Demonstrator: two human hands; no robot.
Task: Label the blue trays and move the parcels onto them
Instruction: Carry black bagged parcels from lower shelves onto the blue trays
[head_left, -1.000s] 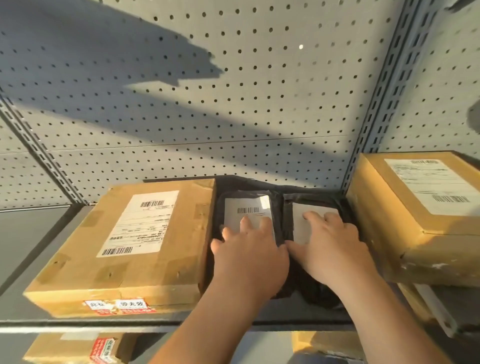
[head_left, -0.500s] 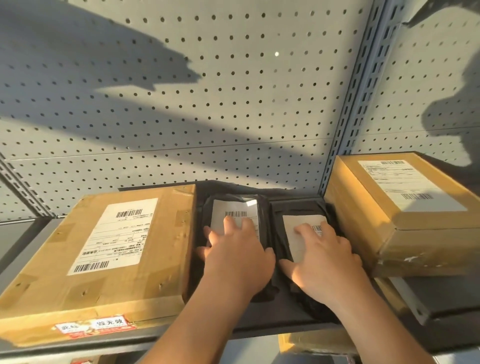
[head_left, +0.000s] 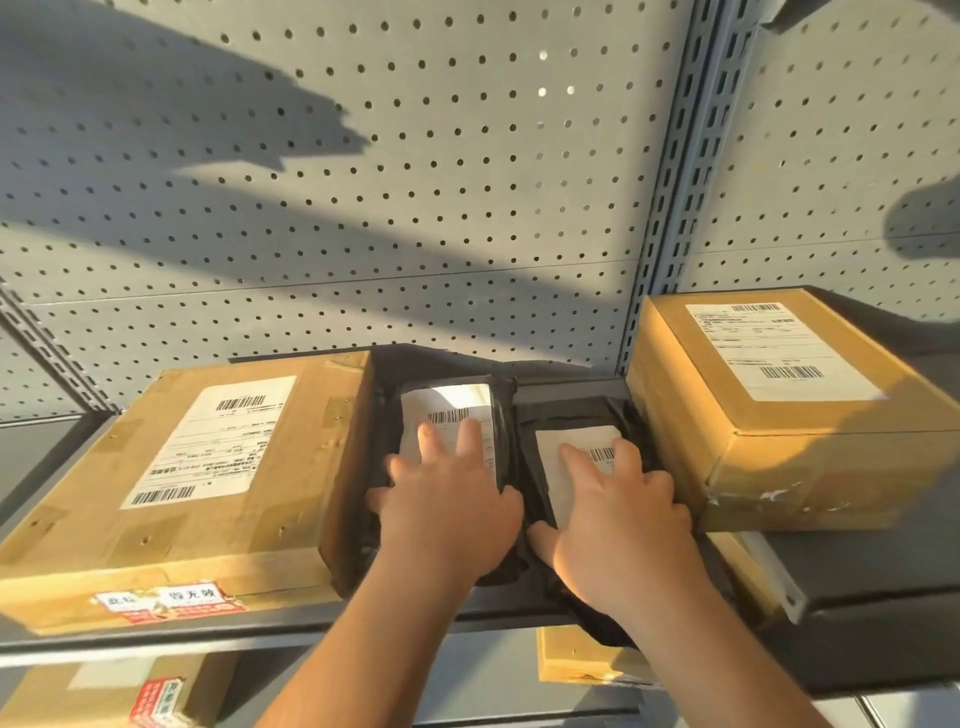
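Because the two black parcels are wedged between cardboard boxes on the shelf (head_left: 857, 569), trouble is most likely when they are drawn out. The left hand (head_left: 449, 512) is laid flat on the left black parcel (head_left: 501, 415) with its fingers straight, and the right hand (head_left: 621, 527) is spread flat on the right black parcel (head_left: 571, 410). Nothing is clasped by either hand. If the soft bags are only pressed and dragged, they could slip from under the palms, snag on a box edge, or drop over the shelf front. The left cardboard box (head_left: 208, 467) overhangs that front and could be pulled along and tipped. The right cardboard box (head_left: 779, 415) could also be nudged askew.

Two black parcels are counted, each with one white label. Two cardboard boxes are counted on this shelf, and two more, partly hidden, on the level below. Two hands are seen. No blue tray is in view, so a drop on the way to one cannot be ruled out.
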